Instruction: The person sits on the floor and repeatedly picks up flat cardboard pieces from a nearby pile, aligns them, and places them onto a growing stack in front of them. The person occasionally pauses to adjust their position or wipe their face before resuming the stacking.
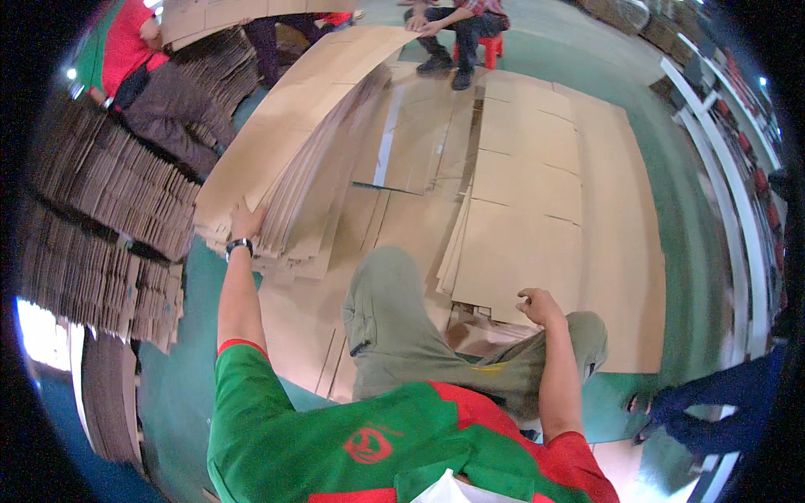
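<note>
While left grip (246,222) touches cardboard (289,113), red chest emblem (367,445)

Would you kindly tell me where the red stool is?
At the head view's top, right of centre, the red stool stands under the seated co-worker.

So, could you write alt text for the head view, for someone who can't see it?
A person's left hand rests on the near end of a long cardboard sheet, with a co-worker's hands at its far end. The right hand, holding nothing visible, is by the right knee, near a cardboard stack.
</note>
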`<state>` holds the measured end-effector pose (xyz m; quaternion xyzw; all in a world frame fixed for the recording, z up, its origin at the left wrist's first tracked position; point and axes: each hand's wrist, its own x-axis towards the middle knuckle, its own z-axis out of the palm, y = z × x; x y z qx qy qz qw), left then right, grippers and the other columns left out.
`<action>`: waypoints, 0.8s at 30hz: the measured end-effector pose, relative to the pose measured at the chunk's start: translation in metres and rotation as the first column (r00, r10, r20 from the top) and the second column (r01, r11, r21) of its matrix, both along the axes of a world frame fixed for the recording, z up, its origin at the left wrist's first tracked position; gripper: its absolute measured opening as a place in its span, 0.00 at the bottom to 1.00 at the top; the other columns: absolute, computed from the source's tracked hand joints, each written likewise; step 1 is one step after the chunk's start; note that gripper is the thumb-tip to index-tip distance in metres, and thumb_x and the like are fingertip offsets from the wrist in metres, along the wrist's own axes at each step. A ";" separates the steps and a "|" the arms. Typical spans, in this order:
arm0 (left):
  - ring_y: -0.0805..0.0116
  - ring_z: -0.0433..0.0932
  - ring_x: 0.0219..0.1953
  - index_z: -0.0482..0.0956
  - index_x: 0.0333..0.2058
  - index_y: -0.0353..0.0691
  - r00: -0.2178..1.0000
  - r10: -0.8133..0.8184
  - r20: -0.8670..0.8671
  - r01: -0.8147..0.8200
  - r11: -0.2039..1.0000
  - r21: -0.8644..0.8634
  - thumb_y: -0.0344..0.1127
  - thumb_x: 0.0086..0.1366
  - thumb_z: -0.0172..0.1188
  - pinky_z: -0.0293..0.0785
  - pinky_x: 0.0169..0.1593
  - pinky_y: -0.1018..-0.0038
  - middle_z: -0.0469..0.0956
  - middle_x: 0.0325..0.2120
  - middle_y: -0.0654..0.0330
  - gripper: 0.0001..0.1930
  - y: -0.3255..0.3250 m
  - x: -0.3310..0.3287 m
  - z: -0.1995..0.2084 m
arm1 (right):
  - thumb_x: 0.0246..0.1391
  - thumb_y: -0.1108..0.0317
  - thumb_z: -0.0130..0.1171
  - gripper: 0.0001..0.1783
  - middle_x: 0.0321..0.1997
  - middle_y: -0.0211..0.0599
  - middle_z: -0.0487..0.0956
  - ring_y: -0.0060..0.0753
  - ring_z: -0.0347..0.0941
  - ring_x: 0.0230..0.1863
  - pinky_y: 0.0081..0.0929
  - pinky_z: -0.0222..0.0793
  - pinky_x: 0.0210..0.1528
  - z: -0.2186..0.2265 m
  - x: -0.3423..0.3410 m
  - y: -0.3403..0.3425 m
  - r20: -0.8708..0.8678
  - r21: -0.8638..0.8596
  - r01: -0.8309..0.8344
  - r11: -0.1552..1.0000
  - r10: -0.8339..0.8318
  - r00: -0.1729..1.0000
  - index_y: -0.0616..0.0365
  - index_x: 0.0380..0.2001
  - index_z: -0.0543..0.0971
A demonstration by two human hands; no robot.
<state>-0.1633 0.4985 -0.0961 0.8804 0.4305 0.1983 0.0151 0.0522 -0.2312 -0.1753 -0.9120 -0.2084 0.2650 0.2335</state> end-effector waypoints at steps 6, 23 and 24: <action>0.41 0.71 0.56 0.71 0.58 0.33 0.978 0.007 -0.210 -0.006 1.000 0.006 0.49 0.64 0.57 0.67 0.61 0.56 0.74 0.52 0.38 0.30 0.008 0.002 -0.051 | 0.49 0.64 0.66 0.22 0.41 0.50 0.83 0.50 0.80 0.45 0.39 0.75 0.52 -0.008 -0.001 -0.010 0.011 -0.074 0.003 0.997 -0.003 1.000 0.55 0.48 0.82; 0.48 0.77 0.48 0.76 0.48 0.40 0.976 -0.015 -0.218 0.059 0.979 0.195 0.43 0.63 0.59 0.75 0.50 0.57 0.79 0.43 0.46 0.18 -0.038 -0.013 -0.034 | 0.51 0.60 0.65 0.22 0.43 0.48 0.83 0.49 0.79 0.48 0.39 0.74 0.54 -0.005 0.000 -0.004 0.021 -0.091 -0.074 0.993 0.076 0.997 0.53 0.50 0.80; 0.49 0.77 0.48 0.76 0.48 0.40 0.951 -0.031 -0.309 0.103 0.970 0.221 0.43 0.63 0.59 0.75 0.50 0.57 0.79 0.42 0.46 0.18 -0.036 -0.013 -0.034 | 0.51 0.60 0.65 0.22 0.43 0.48 0.83 0.49 0.79 0.48 0.40 0.74 0.54 -0.005 0.001 -0.005 0.039 -0.076 -0.076 0.994 0.079 0.996 0.53 0.50 0.80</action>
